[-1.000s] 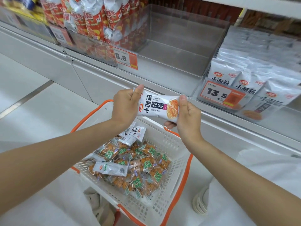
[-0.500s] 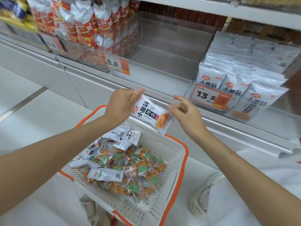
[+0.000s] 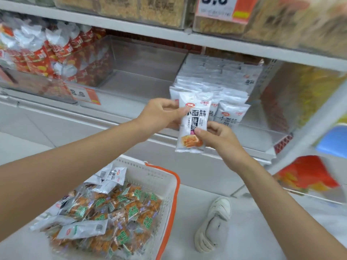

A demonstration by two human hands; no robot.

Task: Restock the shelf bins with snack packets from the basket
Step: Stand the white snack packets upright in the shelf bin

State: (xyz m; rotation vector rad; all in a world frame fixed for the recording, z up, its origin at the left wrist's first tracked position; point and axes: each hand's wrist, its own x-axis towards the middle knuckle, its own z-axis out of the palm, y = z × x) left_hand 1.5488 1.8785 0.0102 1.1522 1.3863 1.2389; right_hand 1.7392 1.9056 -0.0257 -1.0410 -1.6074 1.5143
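The step in hand looks like placement: one white packet (image 3: 192, 119) is out of the basket (image 3: 150, 171) and held upright between both hands, not yet in any bin. The left hand (image 3: 159, 115) pinches its upper left edge, thumb on the printed face. The right hand (image 3: 219, 136) pinches its lower right side, thumb beside the food picture. Directly behind the fingertips of both hands stands the bin of matching packets (image 3: 221, 85), its rows filed upright, so that is probably the target. The next move likely calls for raising the packet, whose bottom edge hangs below the right-hand fingers, over the bin's front and slotting it ahead of the first row while one hand lets go. Left of the left-hand fingers sits a see-through bin (image 3: 142, 79), with red packets (image 3: 47, 53) further left. Well below both wrists the basket holds orange-and-green packets (image 3: 122, 207) and a few white sachets (image 3: 116, 174). A shoe (image 3: 216, 222) shows below the right forearm.
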